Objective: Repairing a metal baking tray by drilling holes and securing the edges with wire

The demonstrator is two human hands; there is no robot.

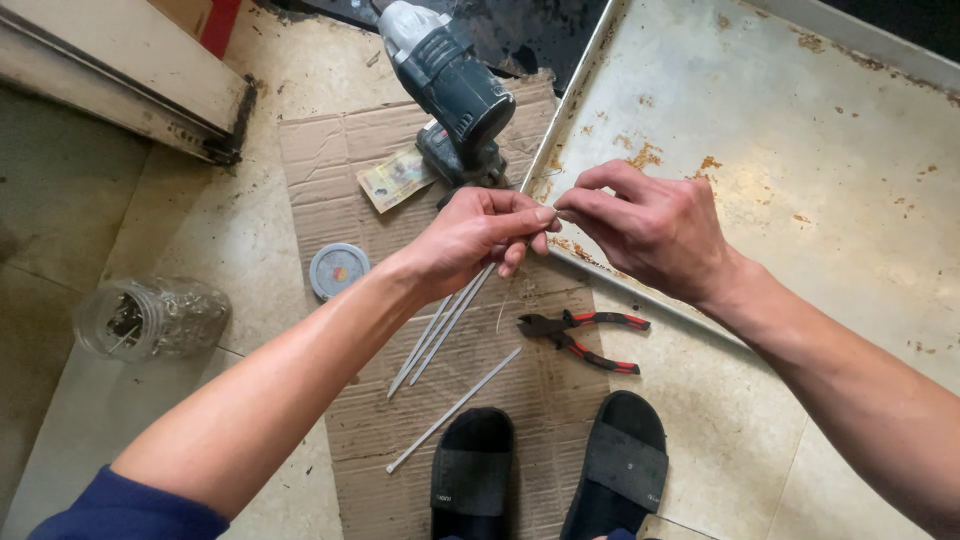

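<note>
My left hand [478, 238] is closed around a small bundle of thin white rods [443, 328] that slant down toward the cardboard. My right hand [650, 228] meets it fingertip to fingertip and pinches the top end of one rod. A single white rod [455, 408] lies loose on the cardboard sheet [340, 160] below. Red-handled pliers [585, 335] lie on the cardboard just under my right hand.
A grey-green power tool [455, 85] stands at the cardboard's far end beside a folded banknote [395, 178]. A round lid [338, 270] and a glass jar of small metal parts [150, 318] lie left. A rusty metal sheet [800, 170] fills the right. My black sandals [550, 470] are below.
</note>
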